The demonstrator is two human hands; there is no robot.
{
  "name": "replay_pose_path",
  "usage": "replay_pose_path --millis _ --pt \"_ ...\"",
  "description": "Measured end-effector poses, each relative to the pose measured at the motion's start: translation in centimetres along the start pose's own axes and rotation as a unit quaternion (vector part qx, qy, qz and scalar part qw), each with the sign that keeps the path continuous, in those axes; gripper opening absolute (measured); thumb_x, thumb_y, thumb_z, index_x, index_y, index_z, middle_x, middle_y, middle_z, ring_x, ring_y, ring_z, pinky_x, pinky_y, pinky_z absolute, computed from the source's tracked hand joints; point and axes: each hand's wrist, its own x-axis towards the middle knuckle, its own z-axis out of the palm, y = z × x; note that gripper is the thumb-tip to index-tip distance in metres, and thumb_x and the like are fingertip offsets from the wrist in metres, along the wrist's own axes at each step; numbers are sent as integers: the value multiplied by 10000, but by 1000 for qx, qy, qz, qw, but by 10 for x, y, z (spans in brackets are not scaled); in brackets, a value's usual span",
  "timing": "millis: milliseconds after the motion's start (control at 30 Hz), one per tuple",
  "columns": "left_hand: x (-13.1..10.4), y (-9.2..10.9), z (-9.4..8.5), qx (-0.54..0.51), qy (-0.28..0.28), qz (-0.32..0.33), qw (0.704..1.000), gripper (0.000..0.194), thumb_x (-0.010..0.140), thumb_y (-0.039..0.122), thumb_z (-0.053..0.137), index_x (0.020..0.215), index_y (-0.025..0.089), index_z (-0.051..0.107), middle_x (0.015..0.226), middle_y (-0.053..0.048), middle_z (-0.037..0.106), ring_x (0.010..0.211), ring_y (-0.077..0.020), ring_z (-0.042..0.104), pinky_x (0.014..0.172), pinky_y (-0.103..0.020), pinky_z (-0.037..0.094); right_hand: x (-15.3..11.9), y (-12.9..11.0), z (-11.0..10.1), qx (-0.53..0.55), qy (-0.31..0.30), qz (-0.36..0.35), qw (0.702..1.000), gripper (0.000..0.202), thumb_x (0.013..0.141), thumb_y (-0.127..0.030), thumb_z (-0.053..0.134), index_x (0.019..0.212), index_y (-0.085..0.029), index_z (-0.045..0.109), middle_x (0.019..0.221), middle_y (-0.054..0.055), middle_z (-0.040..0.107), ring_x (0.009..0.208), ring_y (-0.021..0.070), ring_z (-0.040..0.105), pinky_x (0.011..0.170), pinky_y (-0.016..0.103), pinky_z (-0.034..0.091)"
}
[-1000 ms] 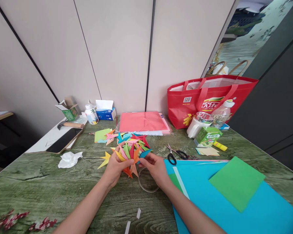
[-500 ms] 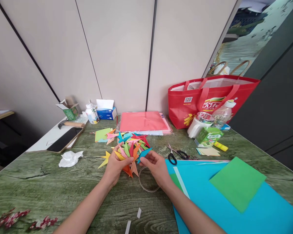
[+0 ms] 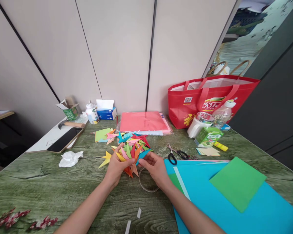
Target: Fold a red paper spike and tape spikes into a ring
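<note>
Between my hands is a fan of joined folded paper pieces (image 3: 132, 151) in yellow, pink, green, red and orange. My left hand (image 3: 116, 167) grips it from the left, thumb across the front. My right hand (image 3: 154, 166) pinches a blue folded paper piece (image 3: 142, 156) against the fan's right side. Behind and under the hands lie more folded paper pieces (image 3: 146, 140), and yellow ones (image 3: 106, 159) lie to the left. A roll of clear tape or thin ring (image 3: 148, 191) rests on the table just below my right hand.
Black-handled scissors (image 3: 173, 155), blue sheets (image 3: 210, 195) and a green square (image 3: 238, 184) lie right. A red bag (image 3: 183, 112), a jar (image 3: 197, 127) and a glue stick (image 3: 221, 146) stand or lie beyond. Crumpled tissue (image 3: 70, 159) and a phone (image 3: 65, 139) are left.
My right hand has shifted slightly left, bringing the blue piece closer in against the fan. My left hand stays in nearly the same place, still holding the fan.
</note>
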Motion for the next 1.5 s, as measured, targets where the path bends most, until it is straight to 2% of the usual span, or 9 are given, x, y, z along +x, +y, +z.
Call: replay_pose_path --millis 500,733,900,1100,1267,1500 --pt "0 1 2 9 14 -4 1000 906 454 156 810 1257 184 392 858 -29 664 725 -179 637 666 -281 504 -1 0 0 -17 -1 -4 1000 251 629 -361 722 769 -176 628 760 17 673 693 176 632 654 298 532" --pt "0 -1 1 2 3 -6 1000 897 467 146 808 1254 183 381 875 -27 667 726 -166 635 682 -272 498 -2 3 2 -42 16 -4 999 231 641 -365 709 715 -166 616 727 31 679 694 196 646 673 324 531" --pt "1 -1 1 8 5 -11 1000 911 471 146 808 1265 182 363 891 -33 666 738 -169 636 693 -275 496 -4 -2 2 -65 4 -24 998 260 669 -381 685 799 -176 593 825 47 683 786 216 649 713 332 530" --pt "0 0 1 7 3 -5 1000 918 484 157 803 1284 184 353 923 -47 669 761 -173 636 704 -284 499 -3 -4 0 -90 13 -16 996 336 793 -506 488 651 -201 483 711 14 637 634 194 652 593 300 531" --pt "0 -1 0 18 3 -16 1000 907 477 171 806 1273 173 370 877 -36 680 715 -168 640 669 -275 503 -2 -2 -4 -118 30 -14 992 304 770 -471 542 640 -204 478 639 -8 592 574 190 646 543 285 516" --pt "-1 2 1 16 -1 -29 999 908 467 173 813 1259 168 369 844 -25 683 706 -172 645 666 -274 505 -3 -4 -1 -126 30 -14 992 286 762 -442 561 628 -192 528 608 8 624 561 199 654 541 281 509"
